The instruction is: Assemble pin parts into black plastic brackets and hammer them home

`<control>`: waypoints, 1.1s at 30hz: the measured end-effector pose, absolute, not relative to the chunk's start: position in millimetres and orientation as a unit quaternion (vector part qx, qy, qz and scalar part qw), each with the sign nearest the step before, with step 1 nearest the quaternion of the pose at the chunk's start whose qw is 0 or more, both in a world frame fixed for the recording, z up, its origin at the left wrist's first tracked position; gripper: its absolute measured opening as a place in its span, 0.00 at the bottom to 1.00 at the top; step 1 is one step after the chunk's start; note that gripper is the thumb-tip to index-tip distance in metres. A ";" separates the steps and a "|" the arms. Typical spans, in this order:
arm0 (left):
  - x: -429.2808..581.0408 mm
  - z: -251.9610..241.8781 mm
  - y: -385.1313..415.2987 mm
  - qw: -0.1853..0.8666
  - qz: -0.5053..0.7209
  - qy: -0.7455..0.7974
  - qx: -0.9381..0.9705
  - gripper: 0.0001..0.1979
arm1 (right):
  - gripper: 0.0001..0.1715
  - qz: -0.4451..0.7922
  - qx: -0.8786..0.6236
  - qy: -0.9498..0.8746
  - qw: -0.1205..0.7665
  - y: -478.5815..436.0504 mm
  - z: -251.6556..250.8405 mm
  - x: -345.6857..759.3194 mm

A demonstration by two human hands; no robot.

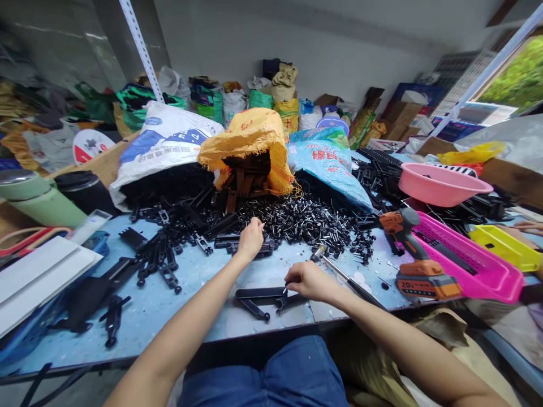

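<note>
My right hand (313, 281) is closed in a pinch at the front of the blue table, with a small black-headed screw (285, 290) under its fingertips. The screw stands at the end of a black plastic arm (261, 293), which lies hinged beside another black piece. Farther back, my left hand (250, 241) has its fingers pressed together at the near edge of a heap of black-headed screws (314, 223). Whatever it pinches is too small to name. Just behind that hand lie black plastic parts (265, 249). A hammer (339, 271) rests right of my right hand.
An orange cordless drill (418, 257) stands beside a pink basket (475, 265). Behind the screws lie open white (169, 135), orange (250, 127) and blue (324, 158) sacks. Black jointed parts (161, 249), a green flask (42, 198) and scissors (31, 240) occupy the left. Another person's hand (532, 227) shows far right.
</note>
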State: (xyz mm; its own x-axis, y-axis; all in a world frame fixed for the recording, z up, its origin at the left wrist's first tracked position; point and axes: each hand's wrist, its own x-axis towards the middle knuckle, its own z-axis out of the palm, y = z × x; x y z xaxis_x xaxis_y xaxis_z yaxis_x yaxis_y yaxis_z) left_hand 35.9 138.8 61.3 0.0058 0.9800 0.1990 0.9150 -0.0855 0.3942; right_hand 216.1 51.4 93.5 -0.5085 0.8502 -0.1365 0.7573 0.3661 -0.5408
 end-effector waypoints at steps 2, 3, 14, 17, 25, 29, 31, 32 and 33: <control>21.2 67.2 127.7 0.069 0.226 0.674 0.700 0.12 | 0.07 0.241 -0.487 -0.838 0.054 47.8 95.7 215.4; 14.1 70.1 119.7 0.066 0.229 0.674 0.699 0.12 | 0.07 0.220 -0.484 -0.846 0.040 45.5 96.2 214.3; -34.1 36.0 5.5 0.052 0.031 0.647 0.760 0.09 | 0.12 0.143 -0.434 -0.887 -0.063 36.7 69.6 200.9; -48.0 12.2 -6.1 0.039 0.120 0.631 0.765 0.08 | 0.10 0.183 -0.458 -0.870 -0.010 35.0 62.7 208.7; -64.1 -6.4 -34.8 0.068 0.302 0.605 0.733 0.14 | 0.10 0.227 -0.477 -0.847 0.058 29.2 54.4 214.9; -49.7 20.8 -24.1 0.181 0.355 0.615 0.681 0.17 | 0.09 0.225 -0.477 -0.848 0.059 29.3 53.9 215.1; -42.1 36.3 -13.6 0.229 0.340 0.612 0.677 0.17 | 0.09 0.225 -0.475 -0.849 0.060 29.2 53.2 215.5; -38.8 43.1 -8.5 0.250 0.328 0.610 0.677 0.17 | 0.09 0.226 -0.474 -0.849 0.062 29.1 52.7 215.8; -36.0 48.8 -3.9 0.268 0.319 0.609 0.675 0.17 | 0.09 0.226 -0.472 -0.849 0.064 28.9 52.1 216.0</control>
State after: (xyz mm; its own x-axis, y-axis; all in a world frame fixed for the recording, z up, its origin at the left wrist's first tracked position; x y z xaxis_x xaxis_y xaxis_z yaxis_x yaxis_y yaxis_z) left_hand -36.0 -3.9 48.8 0.0548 0.9931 0.1037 0.6509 -0.1143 0.7505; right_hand 216.0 28.9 52.1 -0.5453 0.8317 -0.1043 0.7737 0.4514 -0.4446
